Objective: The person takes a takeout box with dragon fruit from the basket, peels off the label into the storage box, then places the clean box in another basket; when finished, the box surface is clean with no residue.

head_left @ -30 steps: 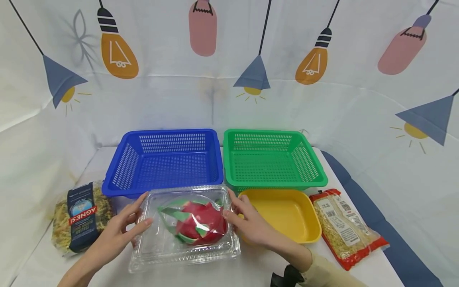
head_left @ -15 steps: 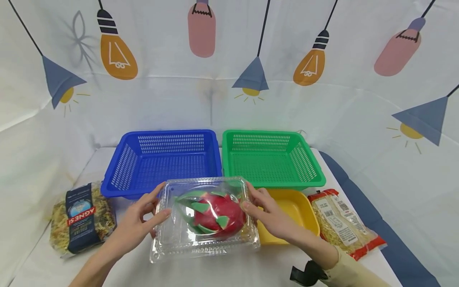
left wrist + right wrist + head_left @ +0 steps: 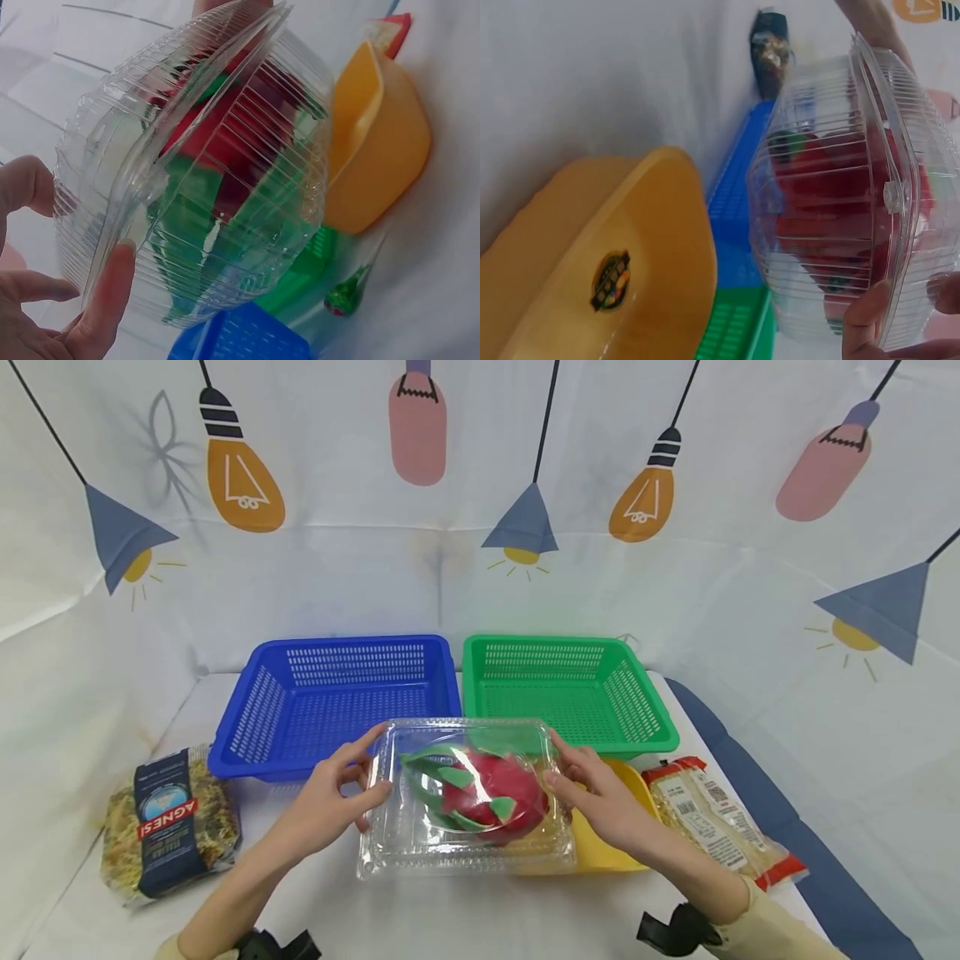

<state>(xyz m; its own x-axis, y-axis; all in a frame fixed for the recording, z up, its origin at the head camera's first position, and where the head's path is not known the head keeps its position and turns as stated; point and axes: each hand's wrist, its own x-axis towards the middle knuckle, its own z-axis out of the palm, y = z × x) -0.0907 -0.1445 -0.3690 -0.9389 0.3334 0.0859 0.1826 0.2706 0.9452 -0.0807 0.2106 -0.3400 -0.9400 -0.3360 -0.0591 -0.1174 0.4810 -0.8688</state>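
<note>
Two hands hold up a clear plastic clamshell box [image 3: 397, 852], closed, with a red and green dragon fruit [image 3: 498, 785] inside. The left hand [image 3: 333, 793] grips its left edge, and the right hand [image 3: 603, 793] grips its right edge. In the left wrist view the box [image 3: 247, 247] is seen from its side, with fingers of the left hand [image 3: 45, 300] at its rim. The right wrist view has the box [image 3: 817, 225] at the right, above the table, with part of the right hand [image 3: 900, 330] at its rim.
Behind stand a blue basket [image 3: 360, 710] and a green basket [image 3: 555, 702]. A yellow bin [image 3: 611, 852] is partly behind the box and right hand. Packaged food lies on both sides: an AGNESI bag [image 3: 168, 827] at left, a red-edged bag [image 3: 720, 818] at right.
Both hands have carried the box to the right and somewhat up, from in front of the blue basket to in front of both baskets, now overlapping the yellow bin. Their grip looks the same.
</note>
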